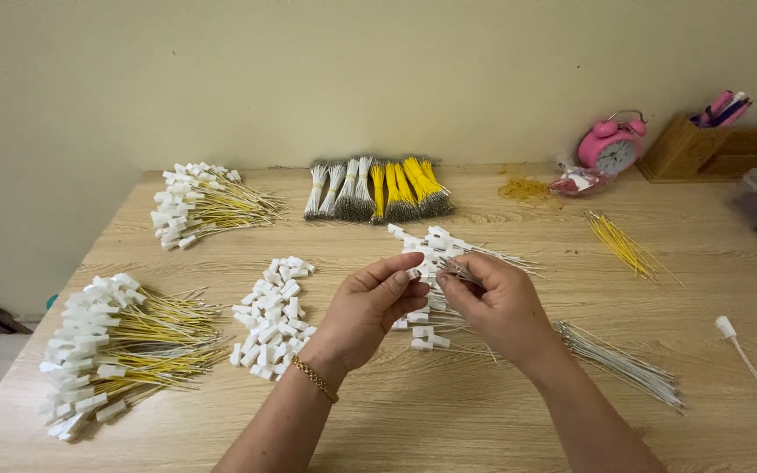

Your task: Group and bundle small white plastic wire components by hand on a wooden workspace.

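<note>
Wood desk, plastic plugs, thin wires.
Table (501, 412) matt light wood grain; plugs (272, 320) white smooth plastic; clock (611, 145) glossy pink.

Centre frame: left hand (377, 302) pinches white connector (413, 274); right hand (497, 302) grips thin wires (459, 270). Yellow-wired bundles (124, 346) lower left on table (449, 420).

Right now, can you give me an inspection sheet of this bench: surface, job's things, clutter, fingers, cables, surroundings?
Surface: wooden table, light grain.
Job's things: white connector pinched by left hand; thin grey wires held by right hand; loose connector pile; finished yellow-wire bundles.
Clutter: pink alarm clock, wooden organiser.
Fingers: both hands' fingers closed on small parts.
Cables: bundled wire stock; loose yellow wires; grey wires.
Surroundings: plain cream wall.
</note>
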